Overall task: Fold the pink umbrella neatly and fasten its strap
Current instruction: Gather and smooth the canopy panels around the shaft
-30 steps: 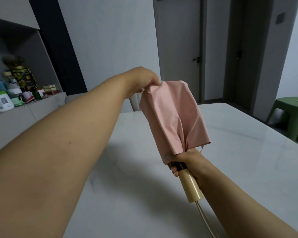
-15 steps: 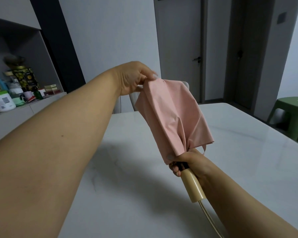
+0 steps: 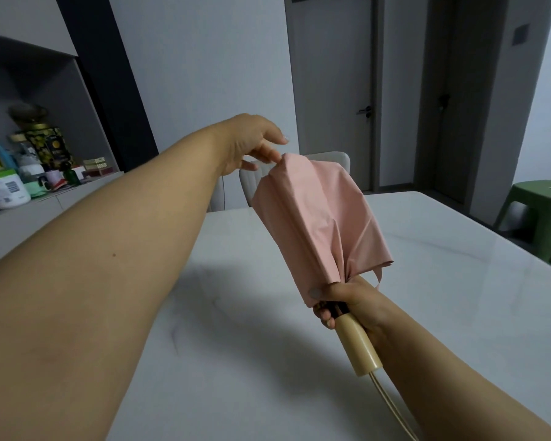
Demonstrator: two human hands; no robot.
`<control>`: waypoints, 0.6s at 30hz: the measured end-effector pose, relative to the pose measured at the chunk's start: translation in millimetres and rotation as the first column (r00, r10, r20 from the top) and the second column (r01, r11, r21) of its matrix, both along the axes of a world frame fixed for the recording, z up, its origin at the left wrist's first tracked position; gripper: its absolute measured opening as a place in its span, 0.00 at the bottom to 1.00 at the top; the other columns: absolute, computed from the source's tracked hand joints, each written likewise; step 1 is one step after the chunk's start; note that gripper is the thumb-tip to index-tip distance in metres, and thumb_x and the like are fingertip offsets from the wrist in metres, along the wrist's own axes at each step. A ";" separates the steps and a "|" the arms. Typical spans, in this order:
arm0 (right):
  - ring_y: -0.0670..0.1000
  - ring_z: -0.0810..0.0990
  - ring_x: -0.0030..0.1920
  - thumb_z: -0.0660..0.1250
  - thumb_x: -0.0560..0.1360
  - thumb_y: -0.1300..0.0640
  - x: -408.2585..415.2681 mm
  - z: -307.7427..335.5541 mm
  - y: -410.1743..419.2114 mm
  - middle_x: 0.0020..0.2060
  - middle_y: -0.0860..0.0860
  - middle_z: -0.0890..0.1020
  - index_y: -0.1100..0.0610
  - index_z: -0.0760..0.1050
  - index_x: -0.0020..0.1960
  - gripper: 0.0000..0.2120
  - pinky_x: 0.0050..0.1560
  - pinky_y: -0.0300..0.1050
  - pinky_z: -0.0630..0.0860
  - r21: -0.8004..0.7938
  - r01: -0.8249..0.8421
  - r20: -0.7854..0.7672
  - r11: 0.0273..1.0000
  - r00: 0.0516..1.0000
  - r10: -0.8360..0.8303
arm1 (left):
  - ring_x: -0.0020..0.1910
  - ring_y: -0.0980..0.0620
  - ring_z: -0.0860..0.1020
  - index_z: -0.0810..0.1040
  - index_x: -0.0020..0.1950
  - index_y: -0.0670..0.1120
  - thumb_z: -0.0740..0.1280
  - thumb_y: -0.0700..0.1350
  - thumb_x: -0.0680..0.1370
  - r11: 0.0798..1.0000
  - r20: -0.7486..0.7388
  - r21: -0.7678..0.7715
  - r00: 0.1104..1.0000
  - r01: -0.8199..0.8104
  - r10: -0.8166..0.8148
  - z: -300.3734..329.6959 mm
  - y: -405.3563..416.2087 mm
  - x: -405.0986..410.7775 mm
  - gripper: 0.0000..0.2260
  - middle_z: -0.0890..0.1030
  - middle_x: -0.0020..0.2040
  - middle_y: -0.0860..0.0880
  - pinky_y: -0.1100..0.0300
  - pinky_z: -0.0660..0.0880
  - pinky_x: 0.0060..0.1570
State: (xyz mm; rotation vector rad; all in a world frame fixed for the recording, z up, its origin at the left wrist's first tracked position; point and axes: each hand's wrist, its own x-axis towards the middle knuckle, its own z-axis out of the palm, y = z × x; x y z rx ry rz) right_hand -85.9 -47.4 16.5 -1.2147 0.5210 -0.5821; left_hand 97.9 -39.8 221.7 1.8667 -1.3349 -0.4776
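A pink umbrella (image 3: 318,218) is held slanting above the white table (image 3: 236,361), its canopy collapsed but loose and wrinkled. My right hand (image 3: 347,300) grips it where the fabric gathers above the cream handle (image 3: 358,342). A cream wrist cord (image 3: 390,409) trails from the handle's end. The narrow pink strap (image 3: 377,276) hangs loose beside my right wrist. My left hand (image 3: 255,144) reaches to the umbrella's top end with its fingers mostly straight, and one fingertip touches the fabric tip.
A pale chair (image 3: 299,173) stands at the table's far edge behind the umbrella. A green plastic stool (image 3: 541,214) is at the right. The counter (image 3: 45,202) on the left carries jars, tins and boxes. Two closed doors lie beyond.
My left hand has loosened from gripping the umbrella's top to nearly straight fingers that only touch the tip. The right hand keeps its grip near the handle.
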 end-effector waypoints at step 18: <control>0.52 0.70 0.21 0.70 0.60 0.65 -1.7 -1.5 -0.6 0.23 0.59 0.73 0.66 0.77 0.33 0.04 0.24 0.41 0.70 -0.090 -0.028 -0.022 0.996 0.999 0.026 | 0.45 0.54 0.75 0.78 0.48 0.47 0.67 0.35 0.76 0.988 -0.177 -0.092 0.974 0.125 -0.139 -3.7 1.3 0.1 0.07 0.79 0.43 0.51 0.59 0.68 0.49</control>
